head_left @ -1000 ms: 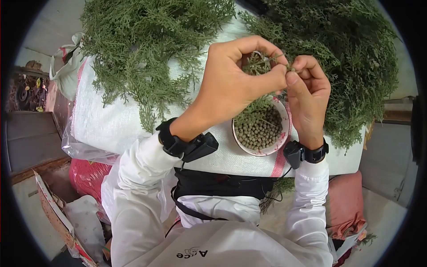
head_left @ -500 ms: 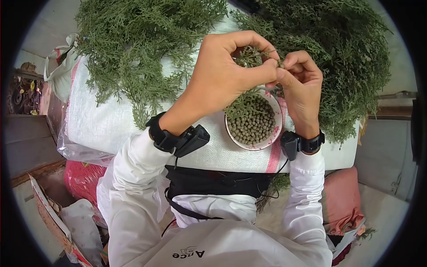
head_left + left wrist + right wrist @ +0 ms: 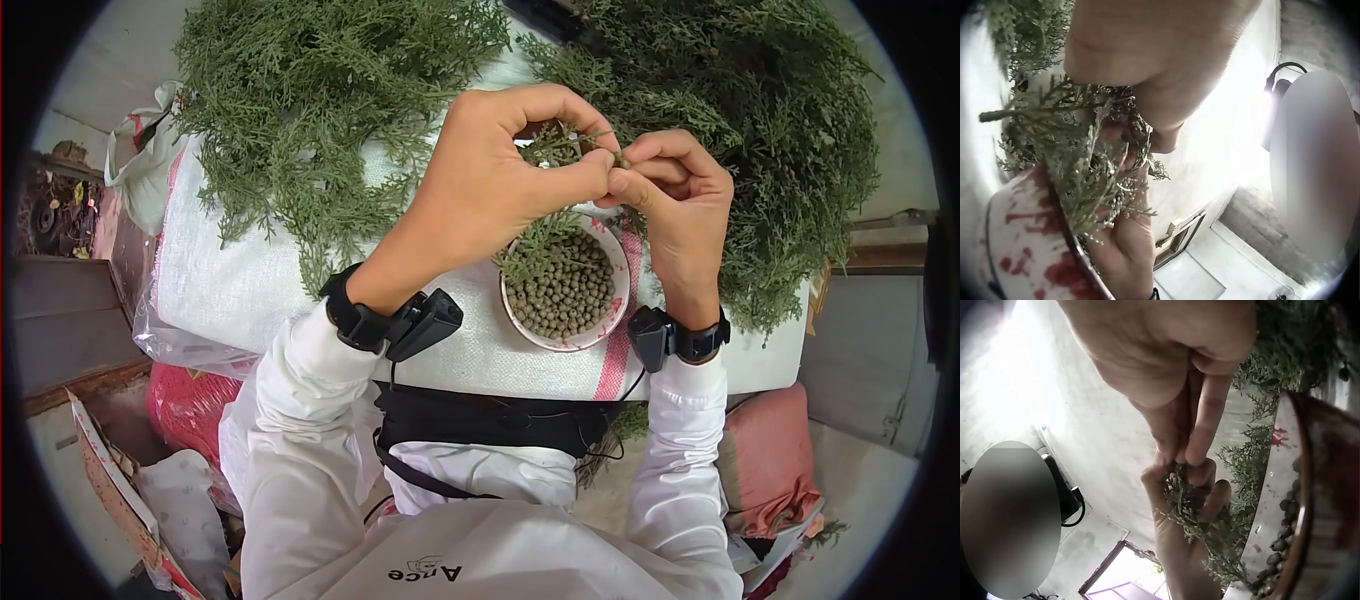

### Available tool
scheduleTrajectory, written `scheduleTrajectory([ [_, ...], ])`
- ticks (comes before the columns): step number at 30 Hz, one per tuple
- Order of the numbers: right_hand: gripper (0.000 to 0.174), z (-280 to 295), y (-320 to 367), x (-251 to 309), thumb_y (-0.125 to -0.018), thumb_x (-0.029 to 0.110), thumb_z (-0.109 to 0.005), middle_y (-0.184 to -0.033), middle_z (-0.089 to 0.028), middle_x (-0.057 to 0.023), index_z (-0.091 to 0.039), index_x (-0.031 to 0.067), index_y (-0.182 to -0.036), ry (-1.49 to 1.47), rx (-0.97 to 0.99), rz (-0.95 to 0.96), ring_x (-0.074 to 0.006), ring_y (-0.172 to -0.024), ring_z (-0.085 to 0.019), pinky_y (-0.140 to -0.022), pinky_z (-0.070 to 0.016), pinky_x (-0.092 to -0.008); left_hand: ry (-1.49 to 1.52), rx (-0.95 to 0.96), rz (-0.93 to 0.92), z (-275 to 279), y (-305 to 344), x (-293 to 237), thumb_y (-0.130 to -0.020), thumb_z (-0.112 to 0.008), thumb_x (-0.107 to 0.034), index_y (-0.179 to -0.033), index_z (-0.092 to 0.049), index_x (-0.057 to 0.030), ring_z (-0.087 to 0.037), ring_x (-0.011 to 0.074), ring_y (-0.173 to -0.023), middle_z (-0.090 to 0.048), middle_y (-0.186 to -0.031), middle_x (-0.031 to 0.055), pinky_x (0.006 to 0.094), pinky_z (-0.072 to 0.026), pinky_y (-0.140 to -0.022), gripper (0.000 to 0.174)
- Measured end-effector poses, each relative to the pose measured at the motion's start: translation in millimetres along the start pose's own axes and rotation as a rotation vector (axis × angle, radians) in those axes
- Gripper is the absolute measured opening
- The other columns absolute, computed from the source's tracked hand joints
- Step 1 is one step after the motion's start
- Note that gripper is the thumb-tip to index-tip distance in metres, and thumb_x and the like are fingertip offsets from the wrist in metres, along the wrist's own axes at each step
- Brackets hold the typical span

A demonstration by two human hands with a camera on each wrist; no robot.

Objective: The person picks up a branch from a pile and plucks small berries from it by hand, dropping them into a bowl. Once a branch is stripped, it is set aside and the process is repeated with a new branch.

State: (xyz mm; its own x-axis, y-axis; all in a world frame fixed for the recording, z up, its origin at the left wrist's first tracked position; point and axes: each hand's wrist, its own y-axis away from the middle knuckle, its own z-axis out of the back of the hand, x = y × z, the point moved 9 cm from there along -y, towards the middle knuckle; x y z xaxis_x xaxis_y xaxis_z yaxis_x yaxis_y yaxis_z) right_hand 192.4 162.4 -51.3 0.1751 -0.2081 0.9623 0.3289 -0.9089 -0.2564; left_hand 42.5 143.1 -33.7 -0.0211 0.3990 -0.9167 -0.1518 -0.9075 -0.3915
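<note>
My left hand (image 3: 500, 170) is raised past the far rim of the bowl and grips a green conifer sprig (image 3: 1085, 165) between thumb and fingers. Leafy ends of the sprig hang down and overlap the berries in the head view. My right hand (image 3: 690, 210) meets it fingertip to fingertip, thumb and forefinger pinching a small round berry (image 3: 621, 159) at the sprig's tip. Below both hands stands a white bowl (image 3: 617, 308) with red flower marks, filled with round greenish-brown berries (image 3: 565, 295). The right wrist view shows the pinching fingertips closely; they partly hide the berry.
A heap of conifer branches (image 3: 330, 100) lies at the back left, a darker heap (image 3: 760, 130) at the back right. White woven sacking (image 3: 240, 290) with a red stripe lies under the bowl. Red bags (image 3: 185, 410) and cardboard stand low on the left, a pink sack (image 3: 770, 450) on the right.
Both hands stay joined above the bowl, with small shifts of the fingers around the sprig's tip. The head view has swung slightly, so the bowl and heaps sit a little further left.
</note>
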Motion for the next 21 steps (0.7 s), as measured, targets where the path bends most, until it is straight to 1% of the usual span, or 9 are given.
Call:
scheduleTrajectory([
  [1,0.019,-0.6,0.2,0.5,-0.08,-0.008,-0.072,-0.086,-0.072,-0.0157,-0.064,-0.0037,-0.097,-0.002,0.001,-0.001,-0.0198,-0.078,-0.072,-0.072,-0.0601,-0.0294,-0.021,0.005,0.016,0.2,-0.3,1.3,-0.084,-0.071,-0.006,-0.092,-0.068,0.0013,-0.059,0.0017,-0.07,-0.068,-0.083,-0.0003,0.0156,-0.045,-0.06,0.011],
  [4,0.018,1.7,1.7,3.3,-0.079,-0.008,-0.072,-0.084,-0.071,-0.0119,-0.064,-0.0034,-0.094,0.058,-0.063,0.015,-0.0171,-0.072,-0.07,-0.066,-0.0597,-0.0284,-0.071,0.012,0.056,0.6,1.9,7.5,-0.084,-0.07,-0.006,-0.092,-0.068,0.001,-0.057,0.0013,-0.069,-0.067,-0.082,-0.0007,0.0158,-0.044,-0.06,0.01],
  [7,0.016,1.1,3.5,7.6,-0.079,-0.009,-0.072,-0.084,-0.071,-0.0123,-0.065,-0.0041,-0.092,0.095,-0.065,0.036,-0.0171,-0.073,-0.07,-0.068,-0.0595,-0.0281,-0.036,-0.051,-0.084,2.1,-1.9,-0.8,-0.084,-0.07,-0.006,-0.091,-0.068,0.0004,-0.056,0.0011,-0.069,-0.067,-0.081,-0.0008,0.0165,-0.0425,-0.06,0.009],
  [8,0.014,1.4,3.5,8.2,-0.079,-0.009,-0.072,-0.085,-0.071,-0.0126,-0.065,-0.0044,-0.091,0.115,-0.067,0.04,-0.0171,-0.073,-0.07,-0.069,-0.0595,-0.028,-0.034,-0.061,-0.09,3.0,-1.8,0.1,-0.084,-0.07,-0.006,-0.091,-0.068,0.0004,-0.056,0.0011,-0.069,-0.067,-0.081,-0.0008,0.0165,-0.0425,-0.06,0.009],
  [12,0.012,0.8,4.9,8.5,-0.079,-0.009,-0.072,-0.084,-0.07,-0.012,-0.066,-0.0048,-0.089,0.126,-0.087,0.015,-0.0172,-0.075,-0.07,-0.07,-0.0594,-0.0278,-0.097,-0.018,-0.016,1.3,-0.6,4.6,-0.083,-0.07,-0.005,-0.091,-0.068,0.0002,-0.056,0.0018,-0.071,-0.066,-0.081,-0.0009,0.0175,-0.043,-0.062,0.009],
  [15,0.013,0.0,4.8,7.3,-0.079,-0.009,-0.072,-0.084,-0.07,-0.0118,-0.066,-0.0049,-0.09,0.138,-0.098,0.005,-0.0173,-0.076,-0.07,-0.071,-0.0593,-0.0275,-0.12,-0.025,-0.018,3.0,-1.3,6.6,-0.083,-0.07,-0.005,-0.09,-0.067,0.0002,-0.057,0.0029,-0.073,-0.067,-0.082,-0.0004,0.0183,-0.0442,-0.064,0.01],
  [21,0.013,1.2,5.7,4.1,-0.08,-0.009,-0.072,-0.084,-0.07,-0.0111,-0.066,-0.005,-0.09,0.171,-0.092,-0.012,-0.0172,-0.076,-0.07,-0.072,-0.0595,-0.0273,-0.11,-0.006,-0.048,1.6,-2.2,7.8,-0.083,-0.069,-0.005,-0.091,-0.067,0.0002,-0.057,0.0038,-0.073,-0.067,-0.082,0.0002,0.019,-0.0443,-0.063,0.009],
])
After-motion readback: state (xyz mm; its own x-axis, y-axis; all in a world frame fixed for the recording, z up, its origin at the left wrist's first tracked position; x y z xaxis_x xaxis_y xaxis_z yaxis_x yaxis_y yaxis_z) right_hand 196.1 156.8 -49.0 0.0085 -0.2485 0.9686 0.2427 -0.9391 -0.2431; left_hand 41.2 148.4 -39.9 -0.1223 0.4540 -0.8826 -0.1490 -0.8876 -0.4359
